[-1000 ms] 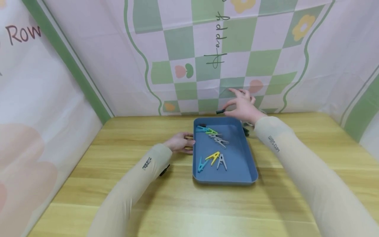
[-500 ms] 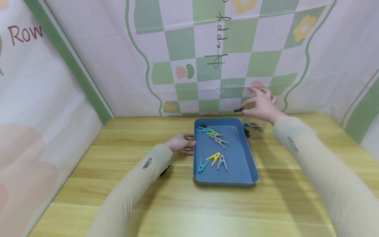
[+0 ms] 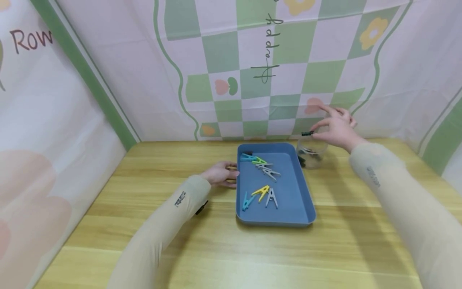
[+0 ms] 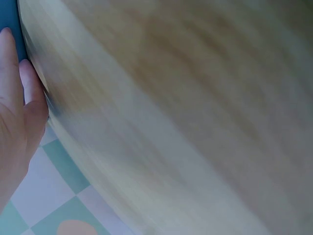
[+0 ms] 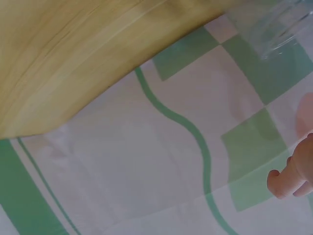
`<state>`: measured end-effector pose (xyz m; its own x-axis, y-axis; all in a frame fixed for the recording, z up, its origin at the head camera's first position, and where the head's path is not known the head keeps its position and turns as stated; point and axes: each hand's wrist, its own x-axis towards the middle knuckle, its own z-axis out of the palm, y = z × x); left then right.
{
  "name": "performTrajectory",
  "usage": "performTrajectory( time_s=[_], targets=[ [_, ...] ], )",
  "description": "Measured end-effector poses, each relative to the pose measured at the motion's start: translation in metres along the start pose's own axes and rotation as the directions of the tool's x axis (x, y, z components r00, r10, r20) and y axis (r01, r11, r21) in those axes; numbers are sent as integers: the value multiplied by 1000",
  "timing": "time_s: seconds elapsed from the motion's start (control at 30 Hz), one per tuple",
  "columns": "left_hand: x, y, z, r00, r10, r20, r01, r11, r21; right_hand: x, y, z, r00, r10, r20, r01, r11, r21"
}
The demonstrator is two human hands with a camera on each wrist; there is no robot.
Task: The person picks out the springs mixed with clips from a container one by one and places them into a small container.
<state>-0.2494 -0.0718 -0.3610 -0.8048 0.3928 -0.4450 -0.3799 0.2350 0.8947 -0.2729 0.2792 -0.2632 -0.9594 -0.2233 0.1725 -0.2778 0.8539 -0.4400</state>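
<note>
My right hand [image 3: 339, 130] pinches a small dark ridged piece [image 3: 307, 133] between thumb and index finger, its other fingers raised. It is held above the rim of a clear jar [image 3: 313, 158] with a few small things inside. Only fingertips of the right hand [image 5: 288, 178] show in the right wrist view. My left hand [image 3: 220, 174] rests its fingers against the left wall of a blue tray [image 3: 288, 192]. Several clothespins lie in the tray, among them a yellow clothespin [image 3: 261, 192], a green clothespin [image 3: 259, 160] and a grey clothespin [image 3: 272, 197].
Another dark toothed piece [image 3: 247, 153] lies in the tray's far left corner. A dark thing [image 3: 301, 161] shows between tray and jar. A thin black object [image 3: 201, 207] is beside my left sleeve. A patterned cloth [image 3: 252, 120] hangs behind the wooden table [image 3: 173, 241].
My right hand has moved right with the dark ridged piece, from above the tray's back edge to above the clear jar. My left hand stays at the tray's side.
</note>
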Motion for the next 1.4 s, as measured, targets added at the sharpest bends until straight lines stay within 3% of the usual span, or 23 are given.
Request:
performTrajectory(
  time_s=[0.3, 0.67, 1.4],
  targets=[
    [-5, 3, 2, 1000, 5, -3, -5, 1000, 24, -6, 18, -1, 998, 38, 53, -36, 998, -43],
    [-2, 4, 2, 1000, -5, -9, 5, 1000, 15, -7, 21, 2, 991, 98, 93, -93, 994, -56],
    [-1, 3, 2, 1000, -12, -10, 12, 1000, 16, -4, 19, 7, 991, 90, 97, -85, 995, -61]
  ],
)
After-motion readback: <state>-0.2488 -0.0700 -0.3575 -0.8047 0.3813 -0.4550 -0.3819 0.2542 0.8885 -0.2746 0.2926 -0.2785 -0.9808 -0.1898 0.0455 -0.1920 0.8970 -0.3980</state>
